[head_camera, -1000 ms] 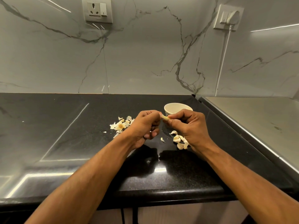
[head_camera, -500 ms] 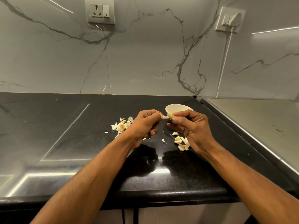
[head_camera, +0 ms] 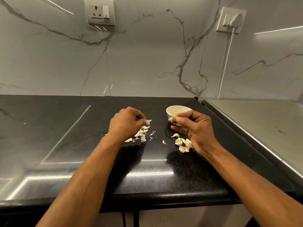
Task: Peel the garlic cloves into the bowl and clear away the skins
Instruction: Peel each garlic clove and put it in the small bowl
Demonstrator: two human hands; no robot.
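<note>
Holding a garlic clove [head_camera: 173, 118] between thumb and forefinger, the right hand [head_camera: 196, 128] is raised just in front of the white bowl [head_camera: 177, 110], so that the clove stands before the near wall of the bowl, a little under its rim. The other fingers of this hand are curled loosely below the clove. What lies inside the bowl cannot be told, because only its pale inner wall shows.

To the left of the bowl, the left hand [head_camera: 125, 122] is over the black countertop [head_camera: 65, 136] with its fingers bent, and it pinches a thin piece of skin [head_camera: 148, 122] at the fingertips. The piece hangs above the pile of skins [head_camera: 142, 134], which lies on the countertop to the left of the bowl and near it; the left hand covers part of this pile. Some small flakes are scattered around the pile.

In front of the bowl, just beside the right wrist, lie several unpeeled cloves [head_camera: 182, 143] in a small group on the countertop. One small flake [head_camera: 164, 142] lies to the left of this group, between it and the pile of skins.

Behind the bowl is the marble wall [head_camera: 147, 63] with grey veins. A socket plate [head_camera: 100, 11] is on it, high and to the left of the bowl, and a second socket with a white plug [head_camera: 233, 19] is high to the right; its cord [head_camera: 225, 63] runs down the wall. To the right of the bowl a steel surface [head_camera: 255, 122] lies along the countertop edge.
</note>
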